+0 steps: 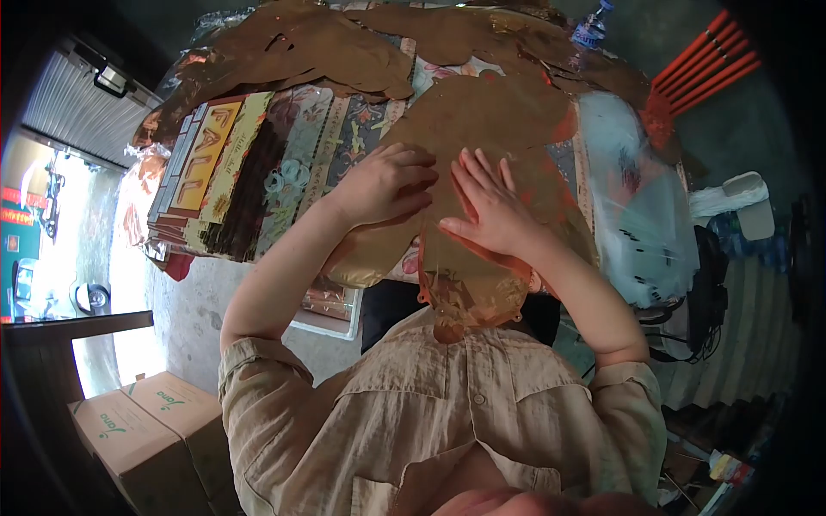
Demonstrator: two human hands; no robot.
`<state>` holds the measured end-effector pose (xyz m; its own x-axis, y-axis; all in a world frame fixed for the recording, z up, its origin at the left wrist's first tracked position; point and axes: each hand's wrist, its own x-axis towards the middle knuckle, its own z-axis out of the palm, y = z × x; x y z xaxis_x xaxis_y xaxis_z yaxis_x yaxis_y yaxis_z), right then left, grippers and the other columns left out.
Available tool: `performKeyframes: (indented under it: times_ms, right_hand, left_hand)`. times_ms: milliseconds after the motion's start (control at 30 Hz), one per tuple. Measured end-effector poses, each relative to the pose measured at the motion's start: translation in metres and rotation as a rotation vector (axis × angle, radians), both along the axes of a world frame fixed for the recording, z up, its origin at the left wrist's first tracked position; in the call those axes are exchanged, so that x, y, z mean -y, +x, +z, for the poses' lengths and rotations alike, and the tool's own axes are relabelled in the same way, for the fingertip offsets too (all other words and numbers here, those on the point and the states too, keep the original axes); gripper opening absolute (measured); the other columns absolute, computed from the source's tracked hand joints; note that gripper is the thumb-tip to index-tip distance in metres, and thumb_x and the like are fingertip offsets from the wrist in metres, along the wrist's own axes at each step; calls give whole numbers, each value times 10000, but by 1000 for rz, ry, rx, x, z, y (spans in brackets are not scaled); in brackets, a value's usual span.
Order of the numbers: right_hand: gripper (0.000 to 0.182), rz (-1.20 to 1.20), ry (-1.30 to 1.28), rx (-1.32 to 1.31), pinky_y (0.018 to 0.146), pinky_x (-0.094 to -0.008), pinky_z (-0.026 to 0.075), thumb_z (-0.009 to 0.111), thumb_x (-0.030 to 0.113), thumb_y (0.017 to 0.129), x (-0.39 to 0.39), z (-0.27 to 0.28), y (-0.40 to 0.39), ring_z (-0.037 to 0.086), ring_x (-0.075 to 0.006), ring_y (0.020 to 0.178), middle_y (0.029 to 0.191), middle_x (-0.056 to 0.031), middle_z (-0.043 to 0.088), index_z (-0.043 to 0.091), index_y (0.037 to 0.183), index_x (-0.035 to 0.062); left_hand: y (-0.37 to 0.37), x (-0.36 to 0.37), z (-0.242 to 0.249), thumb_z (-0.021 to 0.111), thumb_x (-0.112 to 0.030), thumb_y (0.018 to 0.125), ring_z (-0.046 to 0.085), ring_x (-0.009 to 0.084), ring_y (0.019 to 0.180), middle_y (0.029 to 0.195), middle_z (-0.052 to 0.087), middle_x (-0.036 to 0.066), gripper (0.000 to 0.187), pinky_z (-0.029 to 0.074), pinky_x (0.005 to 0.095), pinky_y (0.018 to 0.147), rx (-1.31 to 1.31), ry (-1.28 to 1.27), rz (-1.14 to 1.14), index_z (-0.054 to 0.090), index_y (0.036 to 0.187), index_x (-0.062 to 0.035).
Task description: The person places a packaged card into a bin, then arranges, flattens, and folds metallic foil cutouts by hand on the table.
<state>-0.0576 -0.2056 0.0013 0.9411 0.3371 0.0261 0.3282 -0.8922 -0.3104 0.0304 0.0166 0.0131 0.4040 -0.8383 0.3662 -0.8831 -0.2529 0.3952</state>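
Packs (209,155) and bags (638,202) flank the brown sheet (477,107) under the right hand (497,215).

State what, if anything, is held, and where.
The right hand lies flat on the brown sheet, holding nothing; whether the curled left hand grips it cannot be told.

**Foil (490,107) lay spread before us**

We had our right hand (492,206) flat on it, fingers apart, while our left hand (387,182) curled over it just beside. More foil sheets (327,47) covered the far side of the table (366,116). To our left sat printed packs (211,155) reading "FALL"; to our right, clear bags (632,189). Beyond were a bottle (594,26) and red sticks (710,64). Boxes (142,421) stood at lower left.
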Motion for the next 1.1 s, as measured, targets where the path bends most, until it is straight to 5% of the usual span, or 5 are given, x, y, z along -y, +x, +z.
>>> performKeyframes:
  times_ms: [700, 800, 933, 1067, 1100]
  right_hand:
    - [912, -68, -48, 17, 1147, -544, 56, 581, 597, 826, -17, -7, 24, 131, -313, 1448, 1551, -177, 170, 266, 1461, 23]
    - [925, -88, -55, -21, 1150, -535, 51, 585, 596, 825, -17, -4, 22, 129, -298, 1450, 1548, -178, 184, 245, 1471, 29]
    - [926, -75, -52, 37, 1151, -529, 52, 557, 616, 834, -15, -12, 24, 127, -296, 1451, 1545, -180, 194, 229, 1478, 37]
    - [928, -88, -53, 43, 1147, -538, 56, 519, 645, 839, -16, -14, 24, 127, -299, 1451, 1547, -177, 192, 227, 1478, 39]
    - [928, -85, -53, 40, 1147, -538, 56, 519, 645, 839, -16, -15, 24, 127, -299, 1451, 1547, -177, 192, 227, 1478, 39]
  left_hand:
    - [-4, -5, 8, 722, -158, 749, 564, 336, 1086, 1239, 534, 156, 402, 479, 392, 915, -104, 11, 69, 597, 1110, -30]
    - [-25, -15, 35, 686, -187, 780, 600, 330, 969, 1076, 613, 143, 313, 497, 381, 838, -91, -60, 128, 619, 1035, -18]
    - [-83, -43, 69, 649, -213, 861, 646, 233, 732, 760, 635, 121, 270, 515, 301, 688, -619, 227, 280, 639, 1013, 10]
    - [-137, -49, 34, 590, -208, 932, 649, 153, 771, 868, 662, 83, 255, 514, 278, 688, -1064, 245, 261, 628, 1015, 30]
    - [-149, -42, 11, 574, -249, 949, 643, 134, 766, 860, 671, 81, 299, 513, 275, 688, -1162, 25, 308, 630, 1032, 33]
